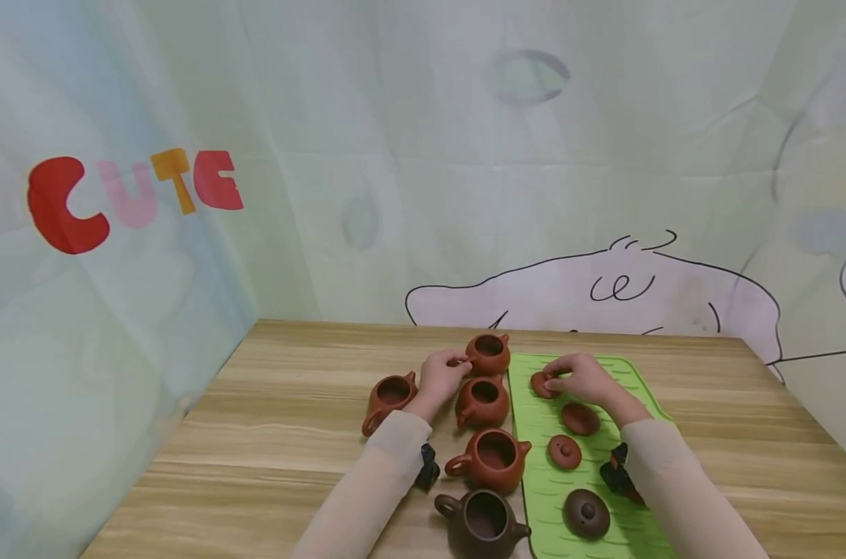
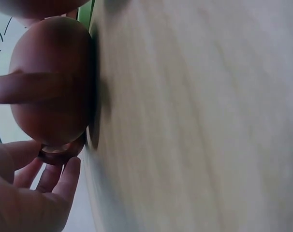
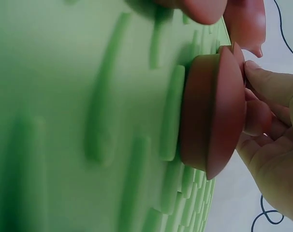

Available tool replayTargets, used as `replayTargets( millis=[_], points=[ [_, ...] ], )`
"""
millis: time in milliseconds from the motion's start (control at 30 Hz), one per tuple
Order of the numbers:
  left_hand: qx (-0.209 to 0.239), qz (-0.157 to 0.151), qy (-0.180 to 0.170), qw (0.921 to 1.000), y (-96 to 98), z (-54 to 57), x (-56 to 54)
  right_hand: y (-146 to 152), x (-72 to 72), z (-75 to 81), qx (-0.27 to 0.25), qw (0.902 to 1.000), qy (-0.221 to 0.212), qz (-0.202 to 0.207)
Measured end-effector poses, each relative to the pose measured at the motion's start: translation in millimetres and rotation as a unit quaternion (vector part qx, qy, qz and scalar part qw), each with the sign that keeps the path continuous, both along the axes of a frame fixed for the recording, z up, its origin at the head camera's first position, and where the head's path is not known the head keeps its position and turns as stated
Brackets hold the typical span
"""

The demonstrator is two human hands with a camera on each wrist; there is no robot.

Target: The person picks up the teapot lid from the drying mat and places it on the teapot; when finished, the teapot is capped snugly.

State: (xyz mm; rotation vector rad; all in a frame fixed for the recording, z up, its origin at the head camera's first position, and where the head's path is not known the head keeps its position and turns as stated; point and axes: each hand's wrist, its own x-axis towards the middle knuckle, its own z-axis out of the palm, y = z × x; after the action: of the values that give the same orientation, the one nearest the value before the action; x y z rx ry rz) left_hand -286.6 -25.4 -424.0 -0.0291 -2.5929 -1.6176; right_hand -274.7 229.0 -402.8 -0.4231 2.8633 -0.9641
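My left hand (image 1: 442,380) pinches the handle of the farthest reddish-brown clay teapot (image 1: 491,368), which has no lid on. In the left wrist view its fingers (image 2: 69,181) show just beyond a nearer teapot (image 2: 52,116), which hides most of the held one. At the far end of a green ribbed mat (image 1: 611,371), my right hand (image 1: 587,380) holds a small reddish-brown lid (image 1: 539,384) between thumb and fingers. A second lid (image 3: 226,116) lies just in front of it and partly covers it in the right wrist view.
Lidless teapots stand left of the mat: reddish-brown ones (image 1: 482,415), (image 1: 500,473), (image 1: 384,407) and a dark brown one (image 1: 489,543) nearest me. On the mat lie a reddish lid (image 1: 559,458) and a dark lid (image 1: 578,520); another lid is partly hidden under my right wrist.
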Motion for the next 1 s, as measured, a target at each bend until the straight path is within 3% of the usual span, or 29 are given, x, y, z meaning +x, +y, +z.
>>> replayTargets(
  millis=[533,733,1000],
  points=[
    [0.004,-0.009,0.003,0.9999,-3.1,-0.6,-0.1,-1,0.8,1.5,-0.004,0.9999,-0.007,-0.008],
    [0.01,-0.006,-0.01,0.9999,-3.6,-0.1,-0.7,-3,-3.4,9.8,-0.008,0.9999,-0.009,-0.004],
    [0.018,-0.005,-0.013,0.9998,-2.6,0.7,-0.4,-14,-19.2,28.0,-0.033,0.9993,-0.015,0.0]
  ],
)
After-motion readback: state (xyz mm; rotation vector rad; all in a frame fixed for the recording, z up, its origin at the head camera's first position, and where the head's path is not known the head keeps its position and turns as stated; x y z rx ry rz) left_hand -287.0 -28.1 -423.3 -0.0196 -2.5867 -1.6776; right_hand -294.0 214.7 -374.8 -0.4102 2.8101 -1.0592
